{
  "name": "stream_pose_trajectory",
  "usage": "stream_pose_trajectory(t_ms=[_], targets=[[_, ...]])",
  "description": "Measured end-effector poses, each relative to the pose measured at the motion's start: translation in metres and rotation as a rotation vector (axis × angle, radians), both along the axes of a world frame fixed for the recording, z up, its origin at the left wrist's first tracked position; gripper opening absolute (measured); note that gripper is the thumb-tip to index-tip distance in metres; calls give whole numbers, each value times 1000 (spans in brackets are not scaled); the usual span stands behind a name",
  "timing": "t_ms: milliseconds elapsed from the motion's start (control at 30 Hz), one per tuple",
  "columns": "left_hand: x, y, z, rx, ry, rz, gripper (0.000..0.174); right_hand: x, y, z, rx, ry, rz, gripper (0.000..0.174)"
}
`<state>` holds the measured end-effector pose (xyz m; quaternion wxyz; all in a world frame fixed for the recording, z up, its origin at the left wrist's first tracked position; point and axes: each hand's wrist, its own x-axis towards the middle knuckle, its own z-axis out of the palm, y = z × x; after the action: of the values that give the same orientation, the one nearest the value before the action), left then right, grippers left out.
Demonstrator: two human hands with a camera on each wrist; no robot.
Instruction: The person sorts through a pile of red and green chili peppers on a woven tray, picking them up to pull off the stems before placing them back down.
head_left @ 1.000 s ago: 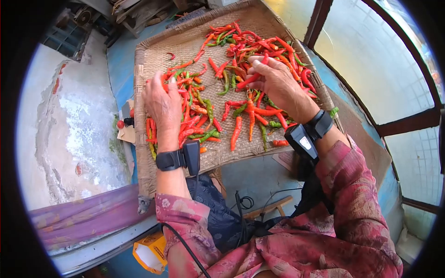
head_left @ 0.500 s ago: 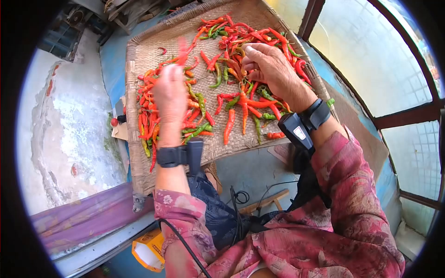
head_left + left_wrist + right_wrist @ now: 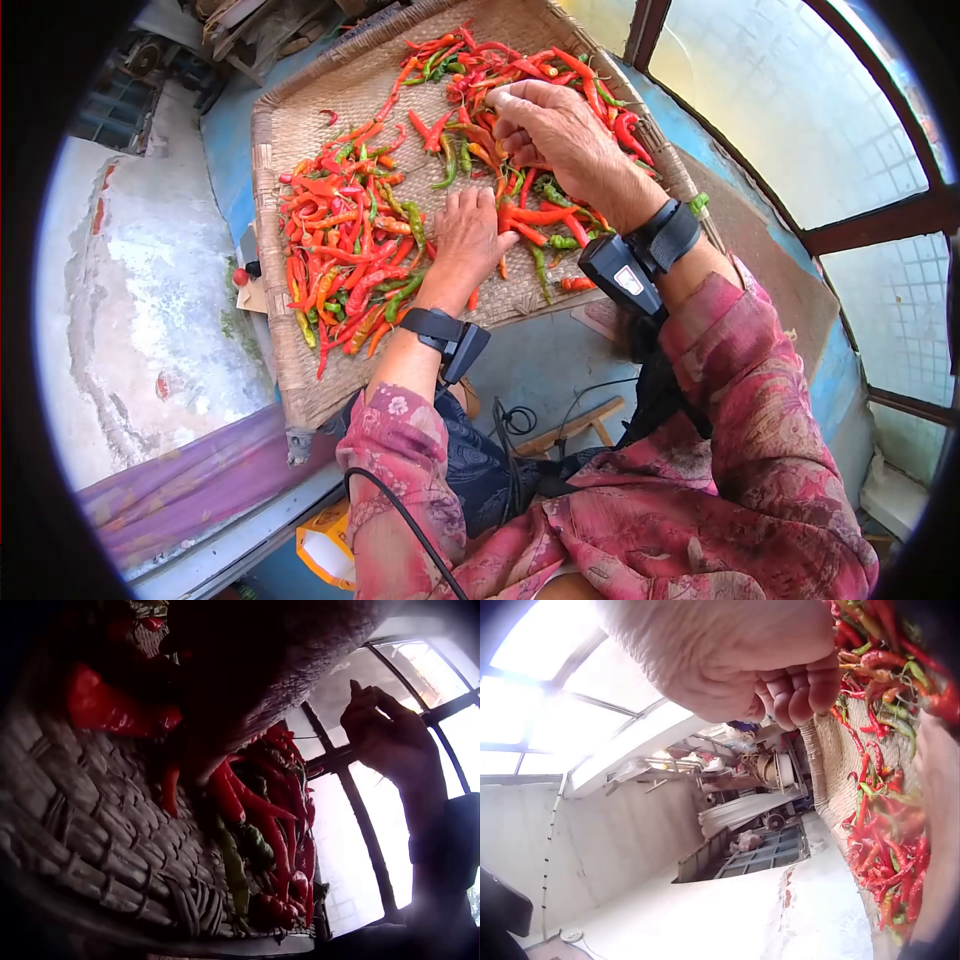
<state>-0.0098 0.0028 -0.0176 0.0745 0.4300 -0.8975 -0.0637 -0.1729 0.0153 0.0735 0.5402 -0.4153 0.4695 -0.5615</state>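
Note:
In the head view my left hand (image 3: 465, 238) reaches palm down over the tray, fingers extended, thumb out to the right. A red chili (image 3: 506, 215) lies close by its index finger and thumb. The left wrist view has this hand dark above the weave, with a red chili (image 3: 112, 711) near the fingers and more chilies beyond. My right hand (image 3: 560, 140) hovers over the right-hand pile of chilies (image 3: 500, 70), fingers loosely curled and thumb tip near the index finger. Nothing shows in its grasp in the right wrist view, where the curled fingers (image 3: 799, 694) appear from below.
A woven tray (image 3: 290, 110) with a raised rim carries red, orange and green chilies. Another large pile of chilies (image 3: 350, 240) lies at its left side. A whitewashed wall (image 3: 150, 300) stands left, framed windows (image 3: 790, 100) right. Cables (image 3: 515, 420) hang below the tray.
The right hand held a red chili a second ago and no longer does. My left hand rose blurred from the left pile with red at its fingers, then moved right to the other pile's edge.

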Motion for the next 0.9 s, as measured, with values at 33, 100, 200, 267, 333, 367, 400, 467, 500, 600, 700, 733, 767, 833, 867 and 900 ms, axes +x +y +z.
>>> stream_pose_trajectory(t_ms=[33, 100, 200, 267, 333, 367, 400, 467, 500, 600, 700, 733, 767, 833, 867, 900], targets=[[-2, -3, 0, 32, -52, -9, 57, 0, -1, 1, 13, 22, 11, 29], [-6, -5, 1, 66, -103, -19, 51, 0, -1, 1, 14, 51, 21, 29], [-8, -5, 1, 49, -89, 3, 39, -2, 0, 3, -4, 94, 17, 31], [-4, -9, -4, -27, -13, 13, 30, -3, -1, 2, 0, 102, 11, 31], [-4, -16, 9, 60, 92, 135, 29, -3, -1, 2, -2, 109, 3, 32], [-3, -20, 16, 147, 197, 260, 28, -3, -1, 2, -11, 131, -15, 32], [-1, -24, 20, 143, 197, 261, 28, -3, -2, 1, -20, 152, -31, 32], [5, -31, 28, 189, 620, 354, 30, -4, -4, -3, -9, 212, -2, 34], [7, -28, 36, 232, 771, 287, 31, -4, -5, -6, 6, 273, 25, 37], [4, -24, 38, 319, 836, 371, 31, 1, -9, -17, -128, 657, 102, 48], [-7, -11, 46, 325, 780, 333, 32, 22, -6, -34, -115, 516, 191, 64], [-11, -7, 47, 241, 692, 262, 33, 28, -2, -33, -46, 446, 236, 61], [-13, -1, 50, 230, 558, 246, 33, 36, 6, -33, 9, 322, 129, 45], [-18, 3, 53, 213, 627, 153, 34, 35, 3, -33, 40, 92, 112, 38], [-19, 5, 54, 195, 688, 57, 35, 35, 2, -33, 73, -145, 91, 30], [-14, 4, 55, 294, 725, 33, 34, 26, 6, -20, 112, -154, 134, 18]])
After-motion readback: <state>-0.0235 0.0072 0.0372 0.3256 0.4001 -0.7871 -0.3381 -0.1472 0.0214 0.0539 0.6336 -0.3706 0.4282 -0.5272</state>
